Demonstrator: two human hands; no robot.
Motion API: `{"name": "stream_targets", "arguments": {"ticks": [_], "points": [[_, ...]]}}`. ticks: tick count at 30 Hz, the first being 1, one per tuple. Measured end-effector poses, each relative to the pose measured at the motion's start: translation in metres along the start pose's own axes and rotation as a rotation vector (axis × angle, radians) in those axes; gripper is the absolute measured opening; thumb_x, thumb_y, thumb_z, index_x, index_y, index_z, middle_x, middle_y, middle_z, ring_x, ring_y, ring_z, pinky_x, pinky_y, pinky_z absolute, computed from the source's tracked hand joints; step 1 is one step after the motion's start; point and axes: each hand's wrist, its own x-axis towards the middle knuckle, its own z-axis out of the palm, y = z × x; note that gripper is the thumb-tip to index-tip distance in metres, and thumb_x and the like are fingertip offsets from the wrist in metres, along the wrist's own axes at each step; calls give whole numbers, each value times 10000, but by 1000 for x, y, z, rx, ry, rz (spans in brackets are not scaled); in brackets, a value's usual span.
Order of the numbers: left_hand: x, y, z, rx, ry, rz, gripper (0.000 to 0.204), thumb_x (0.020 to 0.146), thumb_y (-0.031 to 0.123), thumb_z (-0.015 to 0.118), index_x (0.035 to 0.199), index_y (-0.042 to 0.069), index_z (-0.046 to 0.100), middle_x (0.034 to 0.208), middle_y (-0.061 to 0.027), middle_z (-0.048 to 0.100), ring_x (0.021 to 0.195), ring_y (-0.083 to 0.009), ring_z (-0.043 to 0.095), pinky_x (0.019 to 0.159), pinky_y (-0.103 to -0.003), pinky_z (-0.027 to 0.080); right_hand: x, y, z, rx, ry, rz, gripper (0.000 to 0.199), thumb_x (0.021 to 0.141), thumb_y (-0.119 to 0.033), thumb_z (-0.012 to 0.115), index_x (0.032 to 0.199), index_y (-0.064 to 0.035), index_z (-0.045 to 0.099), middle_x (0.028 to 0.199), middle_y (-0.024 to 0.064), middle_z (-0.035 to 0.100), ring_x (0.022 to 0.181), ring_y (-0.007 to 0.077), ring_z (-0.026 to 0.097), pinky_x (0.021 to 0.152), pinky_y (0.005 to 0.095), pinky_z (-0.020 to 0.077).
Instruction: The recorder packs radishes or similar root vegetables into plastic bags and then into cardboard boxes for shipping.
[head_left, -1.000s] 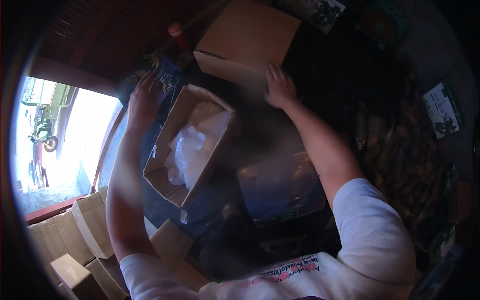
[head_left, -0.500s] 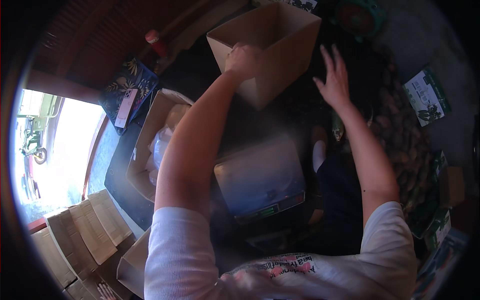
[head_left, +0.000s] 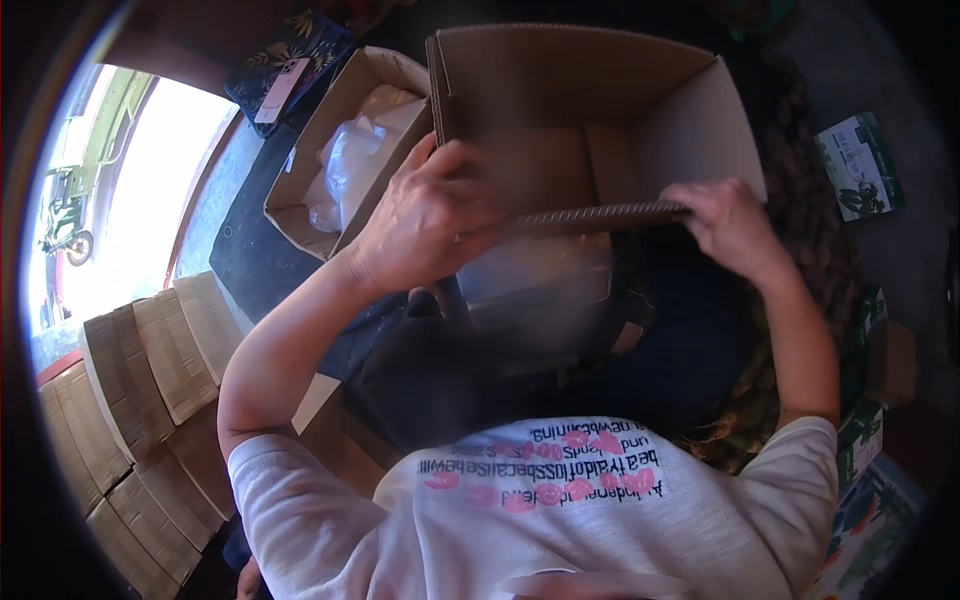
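A large open cardboard box [head_left: 600, 90] stands right in front of me, empty inside. My left hand [head_left: 425, 215] grips its near rim close to the left corner. My right hand [head_left: 730, 225] holds the same near rim at the right end. Below the rim sits a blurred shiny grey object [head_left: 535, 280] on my lap; what it is I cannot tell.
A smaller open cardboard box [head_left: 345, 150] with clear plastic wrapping inside lies to the left. Flat cardboard stacks [head_left: 150, 380] are piled at the lower left. A dark patterned case [head_left: 285, 65] lies at the upper left. Small printed packages [head_left: 860, 165] are scattered at the right.
The big box has come much closer to me. Both hands moved from its far sides onto its near rim, and the smaller box is now to its left.
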Motion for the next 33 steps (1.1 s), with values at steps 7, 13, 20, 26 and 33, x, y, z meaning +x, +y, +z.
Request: {"name": "stream_targets", "arguments": {"ticks": [7,13,20,26,33], "points": [[-84,16,-8,-165,-181,17,384,807,318,770,1131,115,730,1091,-27,703,1163,-260,563,1057,-500,361,-41,-68,80,65,67,-7,243,737,62,622,948,-51,663,867,114,704,798,307,692,681,409,561],[-170,-67,-8,158,751,-727,83,833,90,715,881,32,750,1030,-117,729,991,-298,666,910,-384,498,-54,-91,96,99,-2,8,251,719,78,627,942,-31,662,915,134,712,850,319,699,727,404,574],[-234,-194,74,-15,350,-1463,534,776,392,797,1171,60,658,1196,-155,677,1141,-341,631,944,-424,509,-31,-84,102,96,-138,-33,282,722,60,636,984,-36,679,965,136,714,888,319,694,761,404,573],[-223,-254,104,-85,151,-1629,501,822,436,725,1183,93,669,1226,-180,662,1140,-384,627,966,-454,506,18,-119,56,131,-310,-58,370,722,-68,747,1085,-33,685,1029,133,707,976,323,676,826,403,560],[-235,-220,10,-199,483,-1302,342,867,380,735,940,46,757,813,-109,748,758,-253,717,735,-407,532,136,-146,9,254,-155,-132,382,763,-112,768,1112,14,678,1016,165,698,955,335,664,850,407,530]]}}
